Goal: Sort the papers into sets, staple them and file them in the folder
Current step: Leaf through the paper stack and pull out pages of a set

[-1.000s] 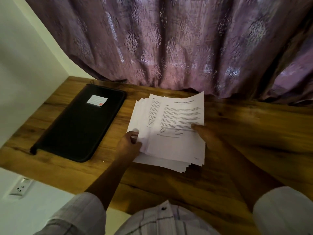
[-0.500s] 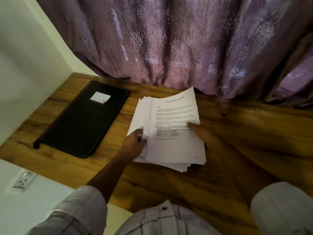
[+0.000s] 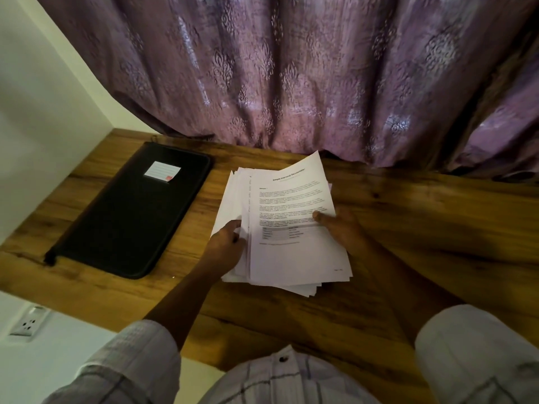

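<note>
While the left hand (image 3: 226, 243) grips the papers' (image 3: 233, 196) left edge, the right hand (image 3: 342, 230) pinches the top sheet (image 3: 294, 258); the folder (image 3: 128, 217) lies near the desk's (image 3: 423, 228) left edge.

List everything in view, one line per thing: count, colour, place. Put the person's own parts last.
papers: one fanned stack, sheet count unclear, white with black print, middle of the table, top sheets lifted at the far end
folder: one, black, zipped shut, flat on the table left of the papers
label: one, white with a red mark, on the folder's far end
table: one, brown wood, under everything
curtain: one, purple patterned, behind the table
wall: white, left side
socket: one, white, below the table at left
shirt: one, pale checked, bottom edge
left hand: pinches the stack's left edge
right hand: holds the top sheets, thumb on top
</note>
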